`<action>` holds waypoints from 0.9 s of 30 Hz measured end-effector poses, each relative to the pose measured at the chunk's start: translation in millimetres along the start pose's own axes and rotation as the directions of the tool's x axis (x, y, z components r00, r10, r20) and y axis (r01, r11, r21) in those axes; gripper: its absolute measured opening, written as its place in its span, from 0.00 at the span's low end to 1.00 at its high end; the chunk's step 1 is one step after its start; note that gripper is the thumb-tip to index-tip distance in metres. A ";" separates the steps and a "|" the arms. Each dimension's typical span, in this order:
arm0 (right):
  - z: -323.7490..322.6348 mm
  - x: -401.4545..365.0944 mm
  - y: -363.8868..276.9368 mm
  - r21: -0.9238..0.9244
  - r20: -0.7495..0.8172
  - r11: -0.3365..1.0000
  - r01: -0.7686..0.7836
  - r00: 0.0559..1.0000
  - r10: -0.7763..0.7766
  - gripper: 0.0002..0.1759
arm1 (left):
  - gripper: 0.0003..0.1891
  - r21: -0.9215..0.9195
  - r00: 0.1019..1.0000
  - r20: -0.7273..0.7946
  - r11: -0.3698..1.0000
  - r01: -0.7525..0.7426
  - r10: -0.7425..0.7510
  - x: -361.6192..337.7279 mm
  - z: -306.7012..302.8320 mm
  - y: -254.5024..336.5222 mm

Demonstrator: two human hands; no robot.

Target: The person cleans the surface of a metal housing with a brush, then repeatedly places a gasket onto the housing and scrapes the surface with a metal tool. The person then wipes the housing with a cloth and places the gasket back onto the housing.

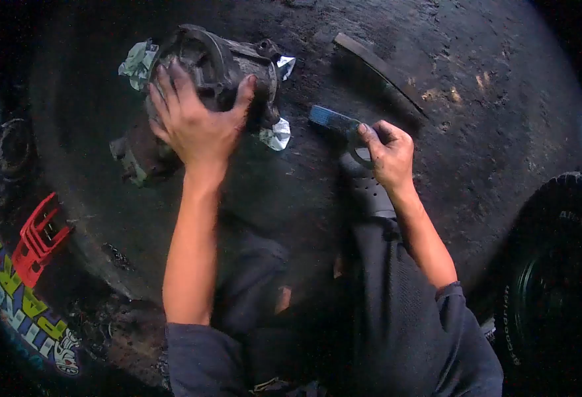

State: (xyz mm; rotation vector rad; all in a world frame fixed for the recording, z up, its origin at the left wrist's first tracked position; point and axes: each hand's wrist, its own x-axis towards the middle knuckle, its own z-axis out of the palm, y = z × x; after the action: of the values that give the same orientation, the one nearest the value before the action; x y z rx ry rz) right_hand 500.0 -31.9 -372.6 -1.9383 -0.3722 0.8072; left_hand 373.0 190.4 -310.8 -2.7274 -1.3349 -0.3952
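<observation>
My left hand (195, 122) lies spread over a dark, greasy metal housing (215, 63), its fingers across the rounded face and its thumb toward the right side. The housing rests on the ground with crumpled foil-like scraps (277, 135) sticking out around it. To its right, my right hand (390, 155) is closed, pinching a slim hand tool with a blue, ridged, brush-like end (334, 119) that points up and left. The tool's end is apart from the housing. Part of its grip is hidden behind my fingers.
A long, curved dark strip (380, 73) lies beyond my right hand. My perforated shoe (374, 198) is just below that hand. A red plastic piece (36, 241) and a colourful lettered banner (23, 304) are at left. A tyre (512, 311) stands at lower right.
</observation>
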 end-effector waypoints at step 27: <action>82.9 158.0 -115.1 -0.587 0.670 0.592 0.552 0.742 -0.026 0.14 | 0.54 0.049 0.992 0.105 0.997 0.059 -0.063 -49.2 -0.5 18.9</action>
State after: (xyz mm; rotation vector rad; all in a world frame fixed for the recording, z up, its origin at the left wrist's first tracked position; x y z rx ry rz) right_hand 568.8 168.4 -358.3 -2.1975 -1.6616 1.1359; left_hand 358.9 141.0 -322.5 -2.7105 -1.4371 -0.2224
